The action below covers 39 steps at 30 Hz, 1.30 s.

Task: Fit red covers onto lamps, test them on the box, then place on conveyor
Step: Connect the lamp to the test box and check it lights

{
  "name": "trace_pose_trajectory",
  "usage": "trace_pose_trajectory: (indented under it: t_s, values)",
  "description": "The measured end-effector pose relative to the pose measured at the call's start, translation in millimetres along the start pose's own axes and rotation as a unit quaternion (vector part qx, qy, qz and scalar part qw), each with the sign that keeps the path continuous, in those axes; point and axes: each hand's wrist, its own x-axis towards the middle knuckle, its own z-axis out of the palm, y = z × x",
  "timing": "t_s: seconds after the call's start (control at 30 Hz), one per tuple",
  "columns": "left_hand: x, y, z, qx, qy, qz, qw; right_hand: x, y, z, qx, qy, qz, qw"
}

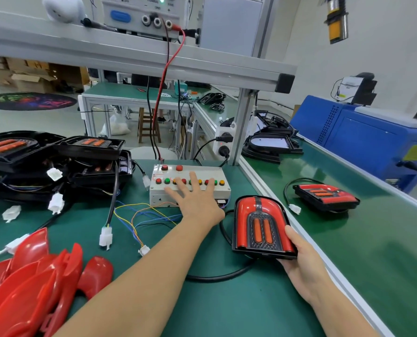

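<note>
My right hand [302, 261] grips the near edge of a lamp with its red cover fitted [261, 224], held tilted up beside the test box [217, 172]. My left hand [197, 198] lies spread with straight fingers on the box's row of coloured buttons. A black cable runs from the held lamp along the mat. A second covered lamp [325, 197] lies on the green conveyor [372, 251] to the right. Loose red covers [32, 276] are heaped at the bottom left. Bare black lamps [56, 154] are stacked at the left.
White connectors and coloured wires [134, 215] trail between the box and the lamp stack. An aluminium rail [270, 198] divides the bench from the conveyor. A power supply [142, 13] sits on the shelf above. A blue machine [363, 135] stands beyond the conveyor.
</note>
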Motion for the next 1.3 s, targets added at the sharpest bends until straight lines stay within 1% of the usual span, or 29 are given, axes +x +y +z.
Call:
trace_pose_trajectory:
  t_s: [0.17, 0.6, 1.3]
  values:
    - [0.7, 3.5, -3.2, -0.004, -0.027, -0.002, 1.0, -0.5, 0.6, -0.1, -0.003, 0.008, 0.001, 1.0]
    - [5.7, 1.2, -0.6, 0.005, -0.01, 0.017, 1.0, 2.6, 2.8, -0.6, -0.003, 0.021, 0.007, 1.0]
    - [5.7, 2.7, 1.5, -0.006, 0.0, 0.007, 1.0, 2.4, 6.2, 0.9, 0.01, 0.04, -0.007, 0.999]
